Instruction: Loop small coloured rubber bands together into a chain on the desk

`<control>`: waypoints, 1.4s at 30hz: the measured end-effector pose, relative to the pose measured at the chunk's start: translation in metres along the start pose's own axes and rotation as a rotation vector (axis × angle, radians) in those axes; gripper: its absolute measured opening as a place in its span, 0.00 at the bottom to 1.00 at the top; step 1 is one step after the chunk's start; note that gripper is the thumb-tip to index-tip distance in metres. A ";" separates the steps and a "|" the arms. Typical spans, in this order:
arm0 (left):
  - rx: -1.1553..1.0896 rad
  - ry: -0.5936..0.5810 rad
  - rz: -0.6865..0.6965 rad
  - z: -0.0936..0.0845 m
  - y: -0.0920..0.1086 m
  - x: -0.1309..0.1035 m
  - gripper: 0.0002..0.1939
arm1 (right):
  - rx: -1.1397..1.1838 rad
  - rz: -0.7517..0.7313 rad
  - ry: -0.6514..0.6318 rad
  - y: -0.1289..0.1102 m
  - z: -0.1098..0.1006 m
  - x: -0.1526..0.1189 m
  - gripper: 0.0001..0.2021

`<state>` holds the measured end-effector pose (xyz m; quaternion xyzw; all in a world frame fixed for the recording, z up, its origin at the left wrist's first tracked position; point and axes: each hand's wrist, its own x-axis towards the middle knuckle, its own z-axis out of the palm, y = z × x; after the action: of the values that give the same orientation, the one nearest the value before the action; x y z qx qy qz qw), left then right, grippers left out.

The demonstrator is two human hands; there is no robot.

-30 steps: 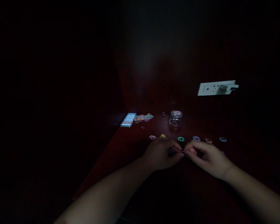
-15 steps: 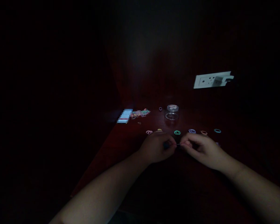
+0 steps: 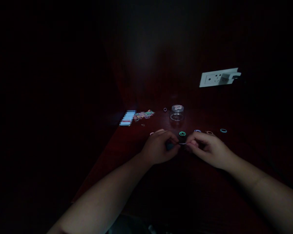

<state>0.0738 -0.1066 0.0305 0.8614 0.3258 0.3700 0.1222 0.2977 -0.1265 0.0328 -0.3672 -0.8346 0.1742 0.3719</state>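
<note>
My left hand (image 3: 160, 147) and my right hand (image 3: 208, 148) face each other low over the dark red table, fingertips pinched. Between them a thin pale band (image 3: 182, 143) is stretched, each end in one pinch. Something dark teal (image 3: 170, 146) shows inside the curl of my left hand; what it is cannot be made out. Just beyond the fingers lie green rings (image 3: 182, 133), purple rings (image 3: 197, 131), an orange ring (image 3: 209, 132) and a blue-green ring (image 3: 223, 130). A pink ring (image 3: 151, 134) is partly covered by my left hand.
A clear lidded jar (image 3: 177, 113) stands behind the rings, a small pale ring (image 3: 165, 109) beside it. Farther left are a pile of colourful bands (image 3: 145, 114), one loose band (image 3: 143, 125) and a blurred lit phone (image 3: 128, 118). A wall socket (image 3: 219, 78) holds a plug.
The whole view has shifted, so things sit slightly higher and further left. The gap between my fingertips is a little wider, and more of the pale band shows. My left hand covers more of the rings.
</note>
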 end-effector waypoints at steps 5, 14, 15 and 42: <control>-0.049 0.000 0.068 0.002 0.005 0.002 0.06 | 0.014 0.006 -0.008 0.001 0.002 0.001 0.08; -0.018 0.001 0.058 0.002 0.002 0.002 0.03 | 0.003 -0.004 -0.003 0.003 0.002 -0.001 0.07; -0.023 0.004 0.066 0.002 0.003 0.002 0.03 | 0.007 -0.003 -0.004 0.003 0.002 -0.001 0.07; -0.010 -0.061 0.055 0.000 0.003 0.002 0.06 | 0.008 0.031 -0.026 0.001 0.000 -0.001 0.09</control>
<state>0.0767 -0.1075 0.0335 0.8802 0.2964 0.3484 0.1263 0.2989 -0.1265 0.0312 -0.3765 -0.8328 0.1879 0.3597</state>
